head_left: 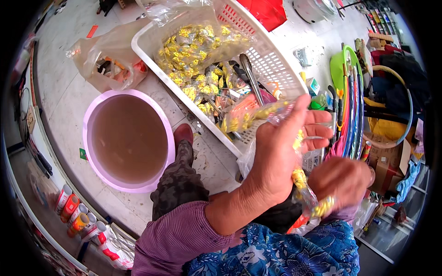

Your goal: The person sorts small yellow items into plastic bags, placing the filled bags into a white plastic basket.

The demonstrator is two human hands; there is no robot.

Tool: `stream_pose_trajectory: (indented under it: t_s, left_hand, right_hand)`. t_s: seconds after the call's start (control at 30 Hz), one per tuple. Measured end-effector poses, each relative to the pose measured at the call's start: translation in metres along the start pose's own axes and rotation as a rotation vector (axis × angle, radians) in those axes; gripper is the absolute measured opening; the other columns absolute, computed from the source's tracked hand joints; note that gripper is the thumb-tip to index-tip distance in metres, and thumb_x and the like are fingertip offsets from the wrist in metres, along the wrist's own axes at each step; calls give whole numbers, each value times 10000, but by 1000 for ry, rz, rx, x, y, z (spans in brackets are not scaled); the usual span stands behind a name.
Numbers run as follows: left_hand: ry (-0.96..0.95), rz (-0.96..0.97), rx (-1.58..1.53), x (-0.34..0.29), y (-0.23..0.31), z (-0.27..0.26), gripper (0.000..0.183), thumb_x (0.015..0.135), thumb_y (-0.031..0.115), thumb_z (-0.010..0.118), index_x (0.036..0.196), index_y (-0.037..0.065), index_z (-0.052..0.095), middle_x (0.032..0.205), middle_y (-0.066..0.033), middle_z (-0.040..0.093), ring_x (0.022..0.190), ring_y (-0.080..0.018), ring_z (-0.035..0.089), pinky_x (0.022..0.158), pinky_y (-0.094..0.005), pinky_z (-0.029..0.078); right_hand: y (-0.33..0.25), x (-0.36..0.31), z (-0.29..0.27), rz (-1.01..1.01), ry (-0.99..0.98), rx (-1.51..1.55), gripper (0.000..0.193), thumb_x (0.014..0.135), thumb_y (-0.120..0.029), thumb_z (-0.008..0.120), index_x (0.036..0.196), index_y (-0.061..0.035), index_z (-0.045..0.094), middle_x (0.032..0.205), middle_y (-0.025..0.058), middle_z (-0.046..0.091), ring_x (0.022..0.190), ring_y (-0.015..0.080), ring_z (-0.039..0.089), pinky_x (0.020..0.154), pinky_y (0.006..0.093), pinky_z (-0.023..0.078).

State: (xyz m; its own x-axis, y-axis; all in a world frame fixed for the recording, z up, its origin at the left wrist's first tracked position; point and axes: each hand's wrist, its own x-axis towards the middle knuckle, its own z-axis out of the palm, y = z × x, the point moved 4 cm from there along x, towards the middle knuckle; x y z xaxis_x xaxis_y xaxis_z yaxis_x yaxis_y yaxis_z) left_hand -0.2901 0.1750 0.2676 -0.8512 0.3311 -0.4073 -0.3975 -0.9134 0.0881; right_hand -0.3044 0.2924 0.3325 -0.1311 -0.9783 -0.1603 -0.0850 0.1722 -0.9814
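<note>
My left hand point(281, 149) is raised in the middle, its fingers stretched out and its thumb up. A strip of clear plastic packets with small yellow pieces point(299, 178) lies across its palm. One length of the strip reaches left from the thumb over the basket's edge; another hangs down toward my right hand point(338, 181). That hand looks curled beside the strip, but motion smears its fingers, and its grip cannot be made out. More yellow packets point(189, 57) fill the white plastic basket point(276, 60) beyond my hands, with metal tongs point(251, 76) lying among them.
A lilac basin point(87, 133) of murky water stands on the floor at left, beside my foot point(183, 134). Behind it sits a clear plastic bag point(103, 50) with scraps. Colourful long-handled items, a green container point(340, 69), a hoop point(409, 106) and a cardboard box point(391, 161) crowd the right.
</note>
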Motion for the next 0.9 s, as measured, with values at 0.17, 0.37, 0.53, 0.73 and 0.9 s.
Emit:
stream_pose_trajectory:
  t_s: [0.17,0.37,0.53,0.73,0.9]
  left_hand:
    - [-221,152,301,-15,-5,17,245,943,193,461,1079,6,542,800,-2,550,653,-37,478,571,-185,395]
    - [-166,266,515,-20,-3,13,274,921,144,491,1115,-46,527,910,-117,596,821,-153,575,721,-279,456]
    - [-72,434,636,-21,-6,4,317,911,118,506,1167,-68,495,848,-94,585,783,-122,555,684,-254,441]
    - [-56,370,635,-32,-25,18,342,917,137,526,1197,-56,488,810,-21,554,744,-78,537,668,-219,443]
    - [-17,364,587,-29,-20,8,337,916,147,530,1187,-51,495,816,-22,549,752,-76,536,660,-219,441]
  right_hand:
    - [38,-3,-39,380,724,16,337,816,-175,597,1073,44,595,925,110,648,826,122,607,718,273,485]
    - [172,57,-68,528,809,-37,444,800,-273,609,1157,-14,550,990,129,637,913,178,597,791,288,466]
    - [298,129,-61,633,615,3,538,787,-355,620,1226,-63,513,1044,145,629,984,225,589,851,300,449]
    - [426,166,-63,869,651,-481,673,730,-488,640,1255,-89,504,1094,173,614,1041,290,580,910,327,432]
    - [408,148,-60,724,1203,-241,427,713,-284,699,979,42,626,858,152,665,814,303,638,755,357,493]
